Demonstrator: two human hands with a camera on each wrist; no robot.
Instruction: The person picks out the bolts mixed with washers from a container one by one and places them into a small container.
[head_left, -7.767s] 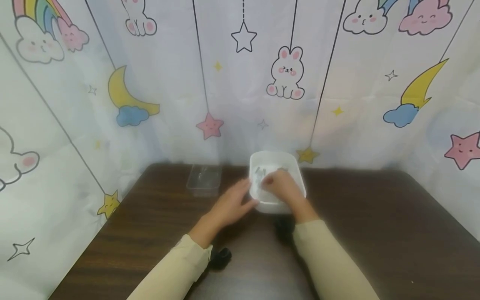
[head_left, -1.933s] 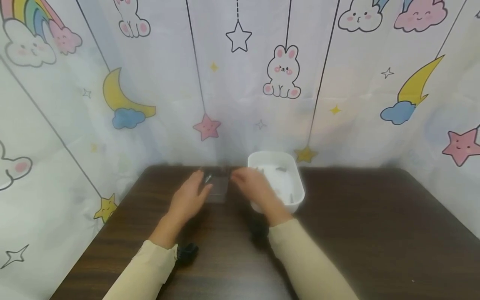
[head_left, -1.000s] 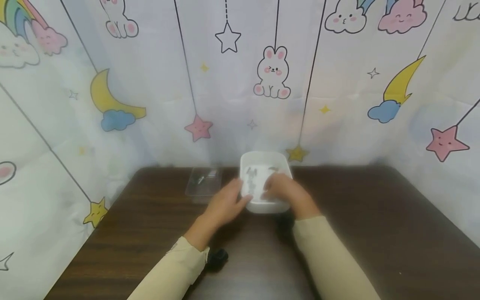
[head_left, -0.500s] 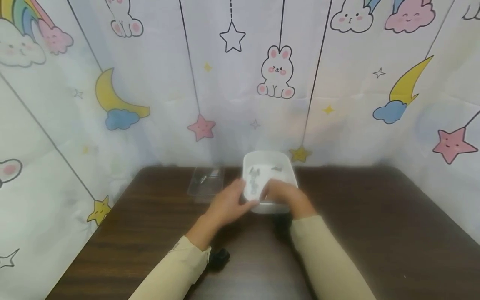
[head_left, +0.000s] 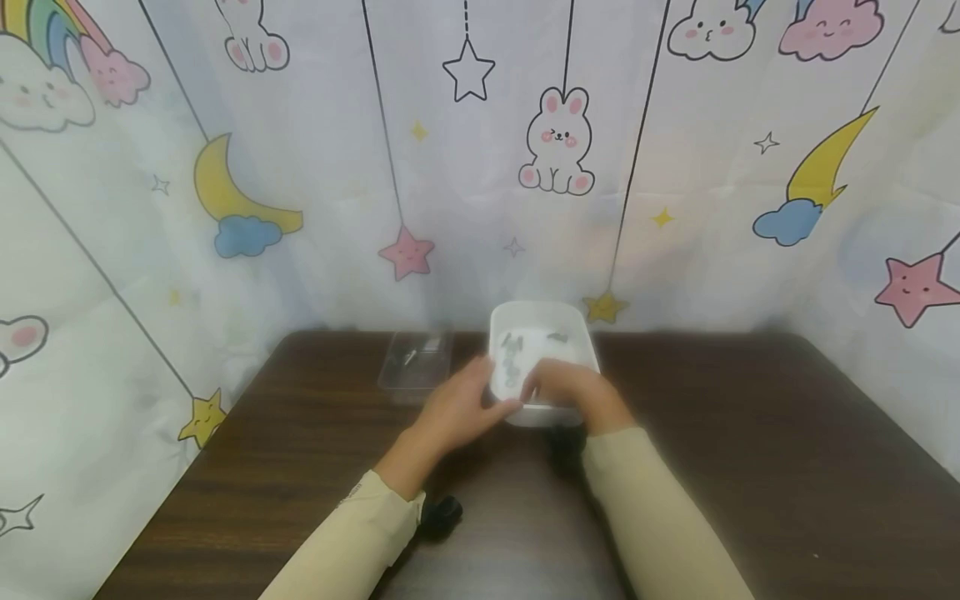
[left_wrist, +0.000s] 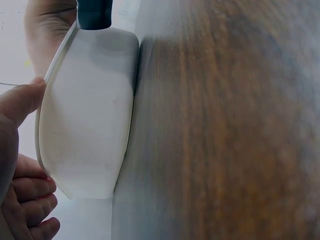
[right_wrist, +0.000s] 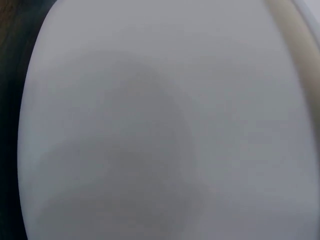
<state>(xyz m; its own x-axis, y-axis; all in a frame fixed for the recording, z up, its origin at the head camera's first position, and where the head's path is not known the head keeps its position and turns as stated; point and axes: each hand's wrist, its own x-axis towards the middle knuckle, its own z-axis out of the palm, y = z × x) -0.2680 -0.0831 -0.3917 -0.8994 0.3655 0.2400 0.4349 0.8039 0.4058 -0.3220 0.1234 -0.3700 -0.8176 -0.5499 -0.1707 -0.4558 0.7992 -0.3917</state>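
A white plastic tub [head_left: 532, 321] stands toward the back of the table, with several small grey metal pieces [head_left: 512, 342] inside, too blurred to name. My left hand [head_left: 457, 408] rests at the tub's near left corner. Its thumb [left_wrist: 27, 97] touches the rim, and the fingers lie lower along the same wall. Inside the tub, my right hand [head_left: 566, 387] reaches down with bent fingers near the front wall; whatever is at the fingertips is hidden. Only the tub's white surface and shadows fill the right wrist view. Left of the tub sits a clear plastic box [head_left: 420, 371] holding small shiny pieces.
The dark wooden table [head_left: 750, 467] extends to both sides and toward me. A white curtain [head_left: 337, 125] with cartoon prints hangs right behind its back edge. Black wrist devices [head_left: 442, 518] sit below both sleeves.
Earlier both hands were at the clear box; then they came back to the tub. The box was bare at first and now holds small pieces. Over the last half second the hands have barely moved.
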